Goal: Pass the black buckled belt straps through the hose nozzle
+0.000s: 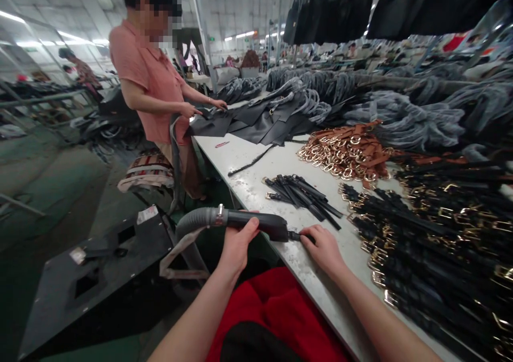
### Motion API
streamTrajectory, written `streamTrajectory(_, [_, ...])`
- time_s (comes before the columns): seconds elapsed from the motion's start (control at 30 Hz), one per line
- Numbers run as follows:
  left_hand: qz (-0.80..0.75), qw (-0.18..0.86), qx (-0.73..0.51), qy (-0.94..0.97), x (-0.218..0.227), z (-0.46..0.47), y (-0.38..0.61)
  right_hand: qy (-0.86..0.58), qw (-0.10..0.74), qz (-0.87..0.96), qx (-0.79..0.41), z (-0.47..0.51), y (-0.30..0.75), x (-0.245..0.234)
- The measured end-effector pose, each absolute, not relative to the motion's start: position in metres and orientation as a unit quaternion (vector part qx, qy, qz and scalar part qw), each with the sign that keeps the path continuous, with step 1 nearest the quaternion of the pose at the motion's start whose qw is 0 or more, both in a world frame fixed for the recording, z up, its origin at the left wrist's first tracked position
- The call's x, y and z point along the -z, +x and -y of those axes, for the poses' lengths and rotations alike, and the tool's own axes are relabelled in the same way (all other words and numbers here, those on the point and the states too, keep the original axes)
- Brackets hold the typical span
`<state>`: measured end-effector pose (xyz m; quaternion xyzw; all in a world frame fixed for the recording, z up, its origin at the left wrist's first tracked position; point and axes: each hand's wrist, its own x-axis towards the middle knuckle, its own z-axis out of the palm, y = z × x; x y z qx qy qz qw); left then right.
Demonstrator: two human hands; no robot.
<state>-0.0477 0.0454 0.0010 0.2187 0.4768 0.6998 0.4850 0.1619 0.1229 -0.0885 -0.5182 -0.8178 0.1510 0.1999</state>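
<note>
My left hand (239, 240) is wrapped round a black handheld tool (272, 226), which joins a grey ribbed hose (198, 220) through a metal clamp. The tool's tip points right, toward my right hand (324, 247). Between thumb and fingers, my right hand pinches a short black strap (295, 236) whose end meets the tip; most of the strap is hidden by the fingers. Just beyond, a small pile of black straps with gold buckles (300, 194) lies on the white table (256, 178).
Brown straps with gold rings (344, 151) and a big heap of black buckled straps (433, 244) cover the table's right side. Across the corner a person in a pink shirt (150, 79) handles black sheets (256, 124). A dark machine box (108, 266) stands at lower left.
</note>
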Motion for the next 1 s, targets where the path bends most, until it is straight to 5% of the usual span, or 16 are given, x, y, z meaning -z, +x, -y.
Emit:
streamTrajectory(0.47, [-0.513,0.450,-0.598,0.421,-0.010,-0.064,-0.024,-0.546,0.196,0.800,-0.150,-0.123,0.163,0.087])
streamTrajectory(1.0, [-0.513,0.492,-0.636,0.300,-0.003,-0.057,-0.058,-0.533,0.206,0.807,-0.147,-0.122,0.162,0.089])
